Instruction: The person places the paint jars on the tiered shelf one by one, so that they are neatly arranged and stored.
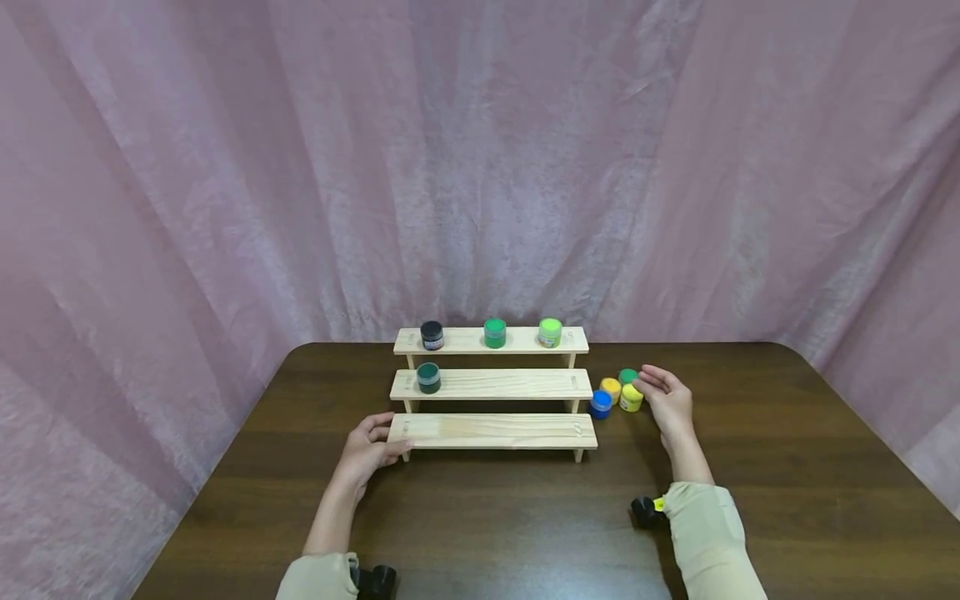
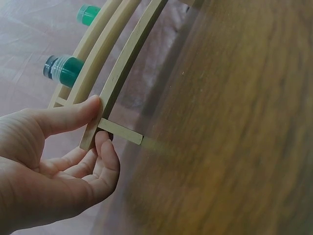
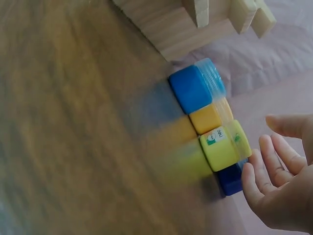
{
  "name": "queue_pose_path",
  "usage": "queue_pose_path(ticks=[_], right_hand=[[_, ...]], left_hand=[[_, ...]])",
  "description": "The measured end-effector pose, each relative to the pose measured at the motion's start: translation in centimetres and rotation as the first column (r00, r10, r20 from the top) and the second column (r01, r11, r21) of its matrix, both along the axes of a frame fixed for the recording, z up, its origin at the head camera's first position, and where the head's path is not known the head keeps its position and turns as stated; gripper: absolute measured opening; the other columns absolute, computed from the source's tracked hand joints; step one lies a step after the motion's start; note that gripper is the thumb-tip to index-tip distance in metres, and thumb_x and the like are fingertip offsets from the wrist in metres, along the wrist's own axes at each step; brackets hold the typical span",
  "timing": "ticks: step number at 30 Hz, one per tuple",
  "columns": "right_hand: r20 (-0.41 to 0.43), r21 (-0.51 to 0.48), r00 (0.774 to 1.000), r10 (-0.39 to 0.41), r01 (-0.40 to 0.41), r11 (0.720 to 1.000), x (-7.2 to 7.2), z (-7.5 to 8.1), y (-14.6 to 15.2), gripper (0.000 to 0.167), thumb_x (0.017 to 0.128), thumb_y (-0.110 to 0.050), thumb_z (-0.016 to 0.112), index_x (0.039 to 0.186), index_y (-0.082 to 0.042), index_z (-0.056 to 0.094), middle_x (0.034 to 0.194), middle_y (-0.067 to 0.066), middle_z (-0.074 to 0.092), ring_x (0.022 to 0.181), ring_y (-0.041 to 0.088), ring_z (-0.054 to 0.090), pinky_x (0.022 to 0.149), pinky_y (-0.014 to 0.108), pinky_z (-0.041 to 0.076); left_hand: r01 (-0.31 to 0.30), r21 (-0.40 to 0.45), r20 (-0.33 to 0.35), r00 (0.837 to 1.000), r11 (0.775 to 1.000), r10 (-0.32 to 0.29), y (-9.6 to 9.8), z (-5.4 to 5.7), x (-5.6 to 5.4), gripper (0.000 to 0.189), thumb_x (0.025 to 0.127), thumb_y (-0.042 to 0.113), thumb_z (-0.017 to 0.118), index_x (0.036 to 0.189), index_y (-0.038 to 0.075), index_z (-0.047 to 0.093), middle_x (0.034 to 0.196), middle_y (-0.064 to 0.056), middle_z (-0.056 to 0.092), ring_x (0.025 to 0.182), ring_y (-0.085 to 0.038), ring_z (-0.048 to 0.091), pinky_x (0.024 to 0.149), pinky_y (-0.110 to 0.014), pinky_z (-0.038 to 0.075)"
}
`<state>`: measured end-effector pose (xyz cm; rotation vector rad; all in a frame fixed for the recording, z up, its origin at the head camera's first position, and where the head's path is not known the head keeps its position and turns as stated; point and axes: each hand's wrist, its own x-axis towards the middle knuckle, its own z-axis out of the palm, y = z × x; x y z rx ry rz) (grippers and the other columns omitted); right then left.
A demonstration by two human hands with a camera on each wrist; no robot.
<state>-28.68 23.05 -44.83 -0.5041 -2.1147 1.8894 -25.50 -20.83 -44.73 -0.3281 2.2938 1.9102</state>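
A three-tier wooden shelf [image 1: 487, 432] stands on the table. My left hand [image 1: 362, 454] grips the left end of its lowest board, thumb on top and fingers curled beneath, as the left wrist view shows. Beside the shelf's right end, my right hand [image 1: 670, 408] is at a cluster of small paint jars, fingers loosely bent and nothing held. Its fingertips are right at the yellow jar [image 3: 219, 149]. The cluster also has a blue jar [image 1: 601, 405], an orange-yellow jar [image 1: 611, 389] and a green-topped jar [image 1: 628, 377], partly hidden behind the yellow one.
On the top board stand a black jar [image 1: 432, 336], a green jar [image 1: 495, 333] and a light green jar [image 1: 550, 333]. A dark green jar [image 1: 429, 378] sits at the left of the middle board. Behind the brown table [image 1: 510, 517] hangs a pink curtain [image 1: 480, 167].
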Motion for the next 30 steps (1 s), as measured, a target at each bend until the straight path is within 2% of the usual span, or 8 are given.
queue_pose_path(ticks=[8,13,17,21,25,30], right_hand=[[0.093,0.061,0.995,0.031,-0.036,0.997,0.2,-0.2,0.6,0.047,0.093,-0.014,0.064,0.136,0.001,0.050,0.082,-0.029,0.057,0.077,-0.015,0.051,0.072,0.013,0.044],[0.141,0.130,0.988,0.059,-0.078,0.988,0.1,-0.4,0.6,0.049,0.093,-0.020,0.066,0.135,0.001,0.052,0.092,-0.021,0.061,0.077,-0.013,0.049,0.072,0.013,0.045],[0.181,0.185,0.981,0.072,-0.106,0.977,0.1,-0.7,0.6,0.050,0.093,-0.024,0.065,0.135,0.001,0.052,0.113,0.000,0.065,0.091,-0.003,0.052,0.073,0.010,0.045],[0.204,0.197,0.975,0.091,-0.132,0.971,0.2,-1.0,0.6,0.054,0.094,-0.027,0.065,0.137,0.002,0.050,0.133,0.021,0.056,0.115,0.019,0.053,0.074,0.008,0.041],[0.221,0.193,0.969,0.112,-0.156,0.969,0.4,-1.2,0.6,0.056,0.094,-0.026,0.063,0.139,0.003,0.046,0.139,0.026,0.050,0.127,0.030,0.048,0.081,0.013,0.040],[0.228,0.196,0.963,0.147,-0.193,0.961,0.5,-1.2,0.5,0.060,0.093,-0.025,0.064,0.140,0.004,0.042,0.140,0.028,0.047,0.127,0.034,0.047,0.098,0.032,0.043]], left_hand=[[0.000,0.006,-0.006,1.000,1.000,0.000,0.1,0.1,0.0,0.061,0.081,0.000,0.074,0.136,-0.004,0.046,0.104,-0.013,0.066,0.067,-0.005,0.059,0.064,-0.021,0.049],[0.006,0.010,-0.015,1.000,1.000,-0.006,0.1,0.2,0.0,0.063,0.081,0.000,0.074,0.137,-0.005,0.044,0.104,-0.014,0.066,0.066,-0.006,0.058,0.063,-0.023,0.049],[0.007,0.014,-0.013,1.000,1.000,-0.007,0.1,0.3,0.0,0.064,0.081,0.000,0.074,0.137,-0.005,0.044,0.104,-0.014,0.066,0.066,-0.005,0.058,0.064,-0.023,0.049],[0.008,0.014,-0.015,1.000,1.000,-0.008,0.1,0.2,0.0,0.062,0.081,-0.001,0.074,0.136,-0.006,0.044,0.101,-0.013,0.066,0.067,-0.006,0.059,0.064,-0.023,0.049],[0.011,0.014,-0.013,1.000,1.000,-0.010,0.1,0.1,0.0,0.062,0.081,-0.001,0.074,0.136,-0.006,0.045,0.100,-0.011,0.066,0.067,-0.006,0.058,0.064,-0.023,0.049],[0.008,0.014,-0.012,1.000,1.000,-0.008,0.1,0.2,0.1,0.063,0.081,-0.001,0.074,0.137,-0.006,0.044,0.104,-0.014,0.066,0.067,-0.006,0.058,0.064,-0.023,0.049]])
